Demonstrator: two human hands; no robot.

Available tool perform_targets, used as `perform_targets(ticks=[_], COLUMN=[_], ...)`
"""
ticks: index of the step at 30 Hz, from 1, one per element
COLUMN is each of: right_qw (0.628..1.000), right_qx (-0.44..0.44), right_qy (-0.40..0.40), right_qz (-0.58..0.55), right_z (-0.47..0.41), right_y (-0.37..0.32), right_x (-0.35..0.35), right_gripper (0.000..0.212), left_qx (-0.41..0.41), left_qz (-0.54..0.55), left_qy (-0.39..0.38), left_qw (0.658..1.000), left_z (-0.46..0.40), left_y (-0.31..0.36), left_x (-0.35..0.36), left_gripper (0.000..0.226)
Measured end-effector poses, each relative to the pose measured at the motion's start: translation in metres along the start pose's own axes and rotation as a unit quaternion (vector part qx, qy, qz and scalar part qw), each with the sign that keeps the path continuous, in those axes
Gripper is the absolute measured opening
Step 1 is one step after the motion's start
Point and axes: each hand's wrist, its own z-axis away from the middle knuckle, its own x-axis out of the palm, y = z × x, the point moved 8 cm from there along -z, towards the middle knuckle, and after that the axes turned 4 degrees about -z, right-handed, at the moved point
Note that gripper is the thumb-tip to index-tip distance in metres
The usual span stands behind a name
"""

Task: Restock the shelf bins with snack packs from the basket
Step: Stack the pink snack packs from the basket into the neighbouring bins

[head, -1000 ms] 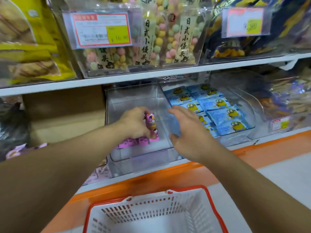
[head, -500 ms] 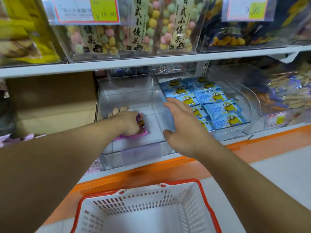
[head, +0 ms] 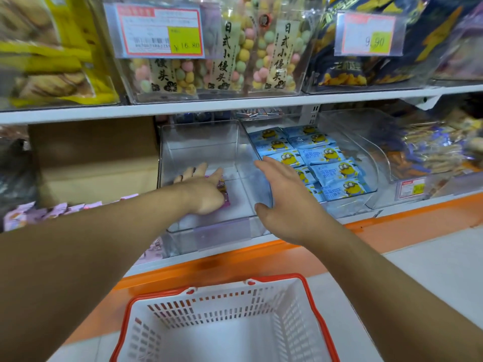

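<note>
Pink packs (head: 224,190), blue packs (head: 329,155) with yellow cartoon figures, white basket (head: 287,330) rimmed red

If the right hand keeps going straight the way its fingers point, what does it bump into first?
Probably the clear wall between the two bins, since the right hand already sits at it. Just beyond lie the blue snack packs. Depth is hard to judge here.

A brown cardboard box (head: 94,163) is sitting on the lower shelf at left. Two price tags, one reading 16.80 (head: 159,31) and one reading 9.90 (head: 368,33), are hanging on the upper row's fronts. Grey floor (head: 431,273) is showing at right.
</note>
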Motion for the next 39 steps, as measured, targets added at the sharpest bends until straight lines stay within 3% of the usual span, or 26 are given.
perform_targets(ticks=[4,8,10,12,14,17,19,23,30,34,39], right_qw=[0.997,0.991,0.993,0.996,0.995,0.972,0.949,0.906,0.888,0.873,0.881], right_qx=[-0.045,-0.084,-0.075,-0.053,-0.020,0.050,0.100,0.180,0.208,0.212,0.148], right_qy=[0.059,0.081,0.048,-0.014,-0.095,-0.228,-0.296,-0.381,-0.408,-0.428,-0.408], right_qz=[-0.016,-0.063,-0.082,-0.067,-0.038,0.031,0.042,0.032,0.025,0.100,0.187], right_z=[0.021,0.054,0.069,0.085,0.103,0.138,0.163,0.203,0.208,0.219,0.229], right_y=[-0.013,-0.032,-0.038,-0.037,-0.025,0.009,0.032,0.070,0.098,0.114,0.115], right_x=[-0.008,0.000,0.021,0.057,0.104,0.180,0.224,0.299,0.379,0.408,0.424], right_gripper=[0.062,0.033,0.025,0.021,0.020,0.028,0.039,0.051,0.054,0.047,0.034], left_qx=[0.109,0.255,0.265,0.245,0.192,0.082,-0.007,-0.063,-0.075,-0.073,-0.082], left_qz=[0.075,0.200,0.259,0.301,0.301,0.195,0.141,0.137,0.115,0.078,0.049], left_qy=[0.093,0.250,0.269,0.254,0.236,0.202,0.127,0.006,0.043,0.072,0.082], left_qw=[0.987,0.912,0.889,0.886,0.904,0.956,0.982,0.989,0.990,0.992,0.992], left_z=[0.055,0.152,0.191,0.212,0.218,0.214,0.211,0.212,0.214,0.212,0.212], left_y=[0.018,0.015,-0.003,-0.024,-0.051,-0.094,-0.127,-0.154,-0.148,-0.148,-0.147], left_x=[-0.028,-0.040,-0.018,0.024,0.080,0.163,0.212,0.272,0.270,0.273,0.273], left_gripper=[0.062,0.043,0.025,0.013,0.015,0.049,0.070,0.091,0.092,0.091,0.088])
